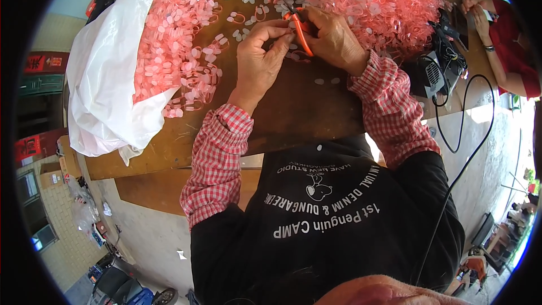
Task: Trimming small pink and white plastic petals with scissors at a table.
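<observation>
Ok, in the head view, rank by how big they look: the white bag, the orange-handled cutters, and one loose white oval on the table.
1. White bag, by far the largest.
2. Cutters, partly hidden in the right hand.
3. Loose white oval, smallest.
Nearness to the camera doesn't change this order.

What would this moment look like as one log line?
left hand: pinching small pink piece | right hand: gripping orange cutters | table: wooden, pink pieces heaped, white bag at left
</observation>
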{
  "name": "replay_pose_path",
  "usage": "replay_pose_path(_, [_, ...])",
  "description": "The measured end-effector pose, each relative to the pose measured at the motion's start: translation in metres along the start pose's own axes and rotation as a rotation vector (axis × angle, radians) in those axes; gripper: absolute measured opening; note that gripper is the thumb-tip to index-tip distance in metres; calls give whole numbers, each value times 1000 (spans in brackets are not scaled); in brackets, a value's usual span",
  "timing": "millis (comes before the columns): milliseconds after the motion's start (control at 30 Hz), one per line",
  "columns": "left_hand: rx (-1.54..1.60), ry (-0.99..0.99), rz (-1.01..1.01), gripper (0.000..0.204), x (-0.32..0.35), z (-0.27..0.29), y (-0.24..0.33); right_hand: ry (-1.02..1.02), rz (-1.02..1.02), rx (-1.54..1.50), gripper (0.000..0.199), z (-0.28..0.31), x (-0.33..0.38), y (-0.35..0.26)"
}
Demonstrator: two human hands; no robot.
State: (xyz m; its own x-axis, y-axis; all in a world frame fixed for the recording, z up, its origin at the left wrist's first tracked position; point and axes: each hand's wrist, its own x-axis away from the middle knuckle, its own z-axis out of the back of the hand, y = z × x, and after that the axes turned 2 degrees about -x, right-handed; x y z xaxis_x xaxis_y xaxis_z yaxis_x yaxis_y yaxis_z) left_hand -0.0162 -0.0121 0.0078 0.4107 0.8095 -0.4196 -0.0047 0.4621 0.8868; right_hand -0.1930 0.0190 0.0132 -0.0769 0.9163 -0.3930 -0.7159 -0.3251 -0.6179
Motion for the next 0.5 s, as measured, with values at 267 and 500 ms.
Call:
replay_pose_path(267, [191, -49, 140, 8, 1, 2, 3, 97, -105, -398, 27, -2, 0, 1])
replay_pose_path(500, [207, -21, 157, 16, 2, 5, 0, -16, 35, -135, 34, 11, 1, 3])
